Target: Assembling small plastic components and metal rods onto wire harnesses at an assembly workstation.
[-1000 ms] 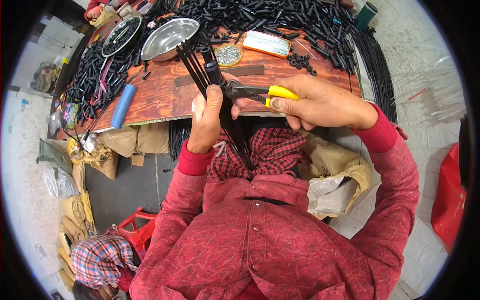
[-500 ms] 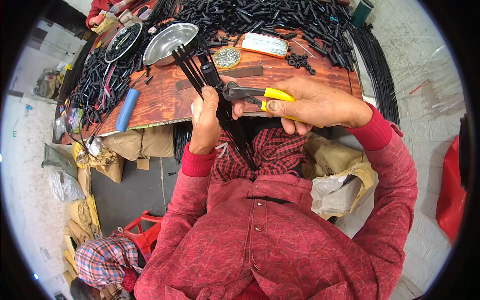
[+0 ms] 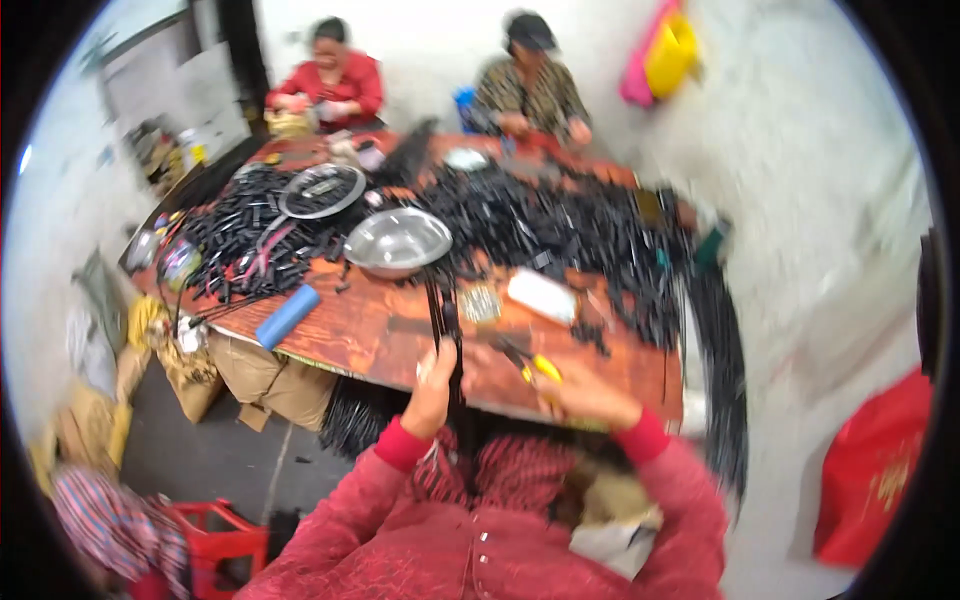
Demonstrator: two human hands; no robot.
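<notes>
My left hand is closed around a bundle of thin black rods, held upright at the table's near edge; their lower ends run down between my knees. In my right hand are yellow-handled pliers, their dark jaws pointing up and left, apart from the rods. Motion blur hides whether the jaws are spread. Beyond my hands lie a small round dish of silvery metal bits and a tray with white contents. Some small black rings lie right of the tray.
A heap of black tubular parts covers the far side of the wooden table. A steel bowl and a blue cylinder sit leftward. Two people work across the table. Brown sacks and a red stool stand at lower left.
My right hand and the pliers have drawn away to the right from the rods. The view has tilted up, showing the far side of the table and two people there. My left hand still grips the rods.
</notes>
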